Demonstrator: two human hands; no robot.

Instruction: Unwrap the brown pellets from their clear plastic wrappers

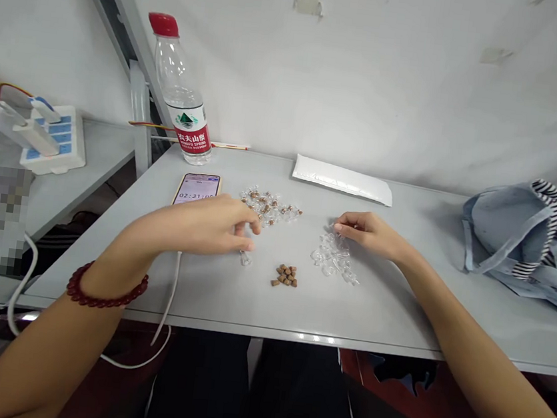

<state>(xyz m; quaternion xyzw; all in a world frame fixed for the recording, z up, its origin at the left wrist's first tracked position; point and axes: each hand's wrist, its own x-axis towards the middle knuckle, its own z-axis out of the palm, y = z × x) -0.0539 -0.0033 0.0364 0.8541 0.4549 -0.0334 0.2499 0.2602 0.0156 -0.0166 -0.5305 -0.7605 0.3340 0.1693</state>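
Note:
My left hand [223, 226] hovers over the table's left part, thumb and curled fingers apart. Just below its thumb lies a tiny clear bottle [245, 258]. At the far edge of a pile of tiny clear bottles [336, 256], the fingertips of my right hand [363, 234] are pinched together on what looks like one tiny clear bottle [329, 228], partly hidden. Between the hands, nearer to me, sits a small heap of brown corks [285, 275]. Farther back is a cluster of tiny bottles with brown corks in them [271, 207].
A water bottle [183, 97] with a red cap stands at the back left, behind a phone [198, 186] showing a timer. A white packet [343, 179] lies along the wall. On the right is a blue cloth bag [512, 229]. A white cable [172, 291] crosses the front edge.

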